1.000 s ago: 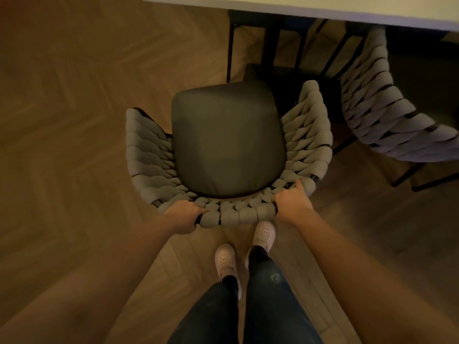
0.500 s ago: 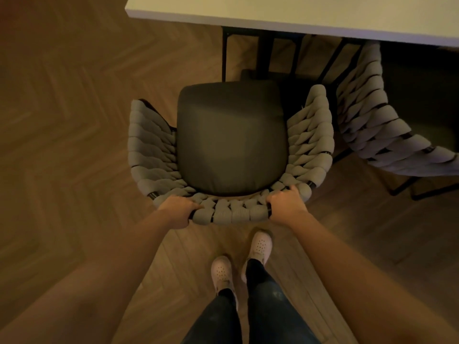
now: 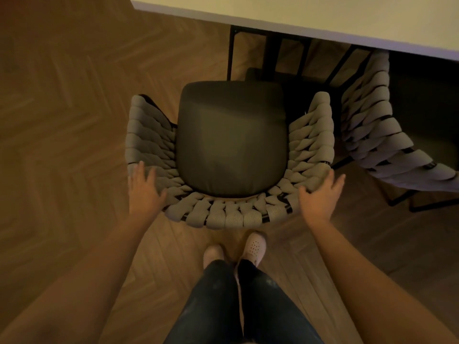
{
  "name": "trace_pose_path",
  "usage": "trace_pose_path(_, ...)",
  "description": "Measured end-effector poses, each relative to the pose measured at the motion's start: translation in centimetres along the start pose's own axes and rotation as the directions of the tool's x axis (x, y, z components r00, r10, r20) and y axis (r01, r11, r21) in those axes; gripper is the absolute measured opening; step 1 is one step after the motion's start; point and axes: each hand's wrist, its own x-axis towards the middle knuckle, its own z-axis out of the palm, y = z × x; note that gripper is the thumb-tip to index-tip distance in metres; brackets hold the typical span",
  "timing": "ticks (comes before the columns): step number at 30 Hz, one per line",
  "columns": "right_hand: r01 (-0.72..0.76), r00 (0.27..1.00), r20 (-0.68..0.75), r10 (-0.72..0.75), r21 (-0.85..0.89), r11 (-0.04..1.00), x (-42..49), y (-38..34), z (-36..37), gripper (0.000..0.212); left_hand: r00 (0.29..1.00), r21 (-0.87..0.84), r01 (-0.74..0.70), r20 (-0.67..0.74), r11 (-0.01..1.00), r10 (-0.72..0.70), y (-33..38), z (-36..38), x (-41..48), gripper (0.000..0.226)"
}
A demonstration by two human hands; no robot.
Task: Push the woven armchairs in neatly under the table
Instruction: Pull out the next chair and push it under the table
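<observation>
The left hand (image 3: 145, 192) and right hand (image 3: 321, 194), fingers straight, flank the back corners of the grey woven-rope armchair (image 3: 231, 145). Neither grips it.

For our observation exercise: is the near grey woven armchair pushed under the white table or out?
Out. The whole dark seat cushion of the grey woven armchair shows short of the white table edge.
</observation>
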Motion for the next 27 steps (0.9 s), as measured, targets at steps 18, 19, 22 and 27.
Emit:
trace_pose_path(18,-0.507,0.855,0.080,0.512,0.334,0.794,3.9,-3.8,1.0,0.046,0.530,-0.684,0.730,0.567,-0.001,-0.630,0.2,1.3,3.1,0.054)
trace_pose_path(19,-0.503,0.856,0.066,0.513,0.337,0.796,4.7,-4.2,0.6,0.047,0.533,-0.689,0.725,0.550,0.012,-0.643,1.1,1.3,2.8,0.054)
trace_pose_path(22,-0.495,0.860,0.051,0.508,0.326,0.805,7.1,-4.6,-0.5,0.050,0.574,-0.707,0.704,0.507,0.071,-0.643,3.1,1.7,2.5,0.058)
trace_pose_path(27,-0.507,0.852,0.032,0.523,0.305,0.806,9.7,-3.6,-1.0,0.052,0.622,-0.741,0.662,0.461,0.110,-0.633,5.7,2.1,3.8,0.056)
